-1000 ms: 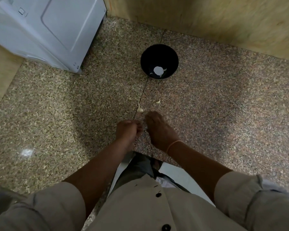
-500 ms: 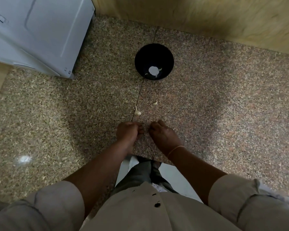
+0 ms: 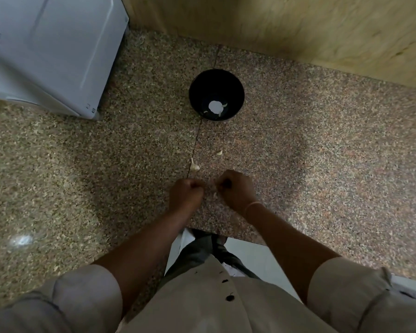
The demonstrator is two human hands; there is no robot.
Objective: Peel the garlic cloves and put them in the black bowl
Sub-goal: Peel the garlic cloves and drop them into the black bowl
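Change over the last second: right hand (image 3: 235, 188) was stretched flat toward the loose pieces, now it's curled and pulled in next to the left hand (image 3: 186, 195), centre of frame. Fingers of both are bunched tight, tips facing each other, clamped on a small pale thing between them. It's blurred but reads as the held clove (image 3: 210, 185). Pale scrap (image 3: 215, 195) just below the hands, likely skin; can't tell if it's hanging or lying on the table (image 3: 322, 164). So peeling looks under way on this one, not done. Loose clove (image 3: 194, 165) and smaller piece (image 3: 219, 152) just above the hands haven't moved, so probably at least one more to do. Black bowl (image 3: 238, 92) sits upper centre, well apart from the hands, with a few pale peeled bits (image 3: 223, 105) at the bottom plus a bright glare spot. Room: straight lane from the hands up to the bowl, with only those two loose pieces lying near it. White appliance (image 3: 58, 56) upper left and wooden wall (image 3: 298, 32) behind the bowl are out of the way. Near table edge runs just below the wrists, lower centre. A dropped clove could roll off there, so working further in looks safer.
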